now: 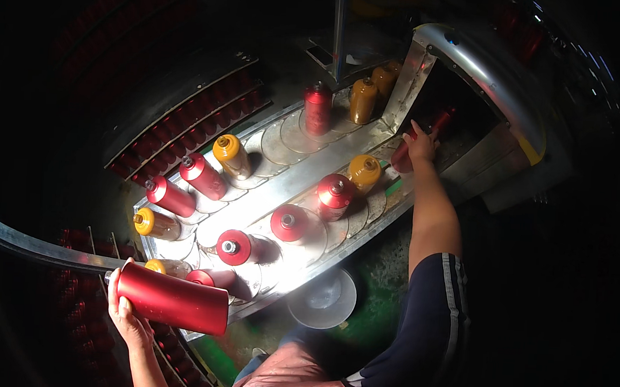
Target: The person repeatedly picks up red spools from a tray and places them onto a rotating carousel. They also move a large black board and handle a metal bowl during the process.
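Pers.'s L hand (127,316) is wrapped round the neck end of a tilted red btl (178,300), held near-horiz. at the conveyor's (275,199) near L end. R hand (422,149) is on a 2nd red btl (401,158) at the metal housing's (495,63) mouth; can't tell if it grips or just touches. More red btls (318,110) & yellow btls (232,158) stand in 2 rows; translucent bowl (324,298) sits below conveyor edge.

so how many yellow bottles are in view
7 yellow bottles: three beside the metal housing, one farther left, two at the left end, one near the right hand; others may be hidden.
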The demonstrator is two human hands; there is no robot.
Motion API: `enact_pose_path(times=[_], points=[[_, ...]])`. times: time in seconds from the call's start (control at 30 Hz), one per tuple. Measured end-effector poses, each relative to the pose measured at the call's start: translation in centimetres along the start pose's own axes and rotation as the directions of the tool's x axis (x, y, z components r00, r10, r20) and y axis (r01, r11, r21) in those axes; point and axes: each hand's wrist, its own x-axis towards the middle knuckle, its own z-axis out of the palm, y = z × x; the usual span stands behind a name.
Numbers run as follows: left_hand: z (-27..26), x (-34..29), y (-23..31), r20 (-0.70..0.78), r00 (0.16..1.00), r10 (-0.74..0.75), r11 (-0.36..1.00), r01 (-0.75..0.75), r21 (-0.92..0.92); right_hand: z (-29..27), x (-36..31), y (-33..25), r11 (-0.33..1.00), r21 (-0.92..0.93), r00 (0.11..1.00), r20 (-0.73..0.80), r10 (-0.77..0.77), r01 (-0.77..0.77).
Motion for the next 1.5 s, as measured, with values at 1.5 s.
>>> enact_pose_path(times=[1.5], points=[[-11.0, -14.0, -8.6, 0.089, 0.893, -0.442, 0.897, 0.437, 0.069, -7.0, -63.3, -13.0, 0.353, 0.882, 0.656, 0.469, -0.592, -0.312]])
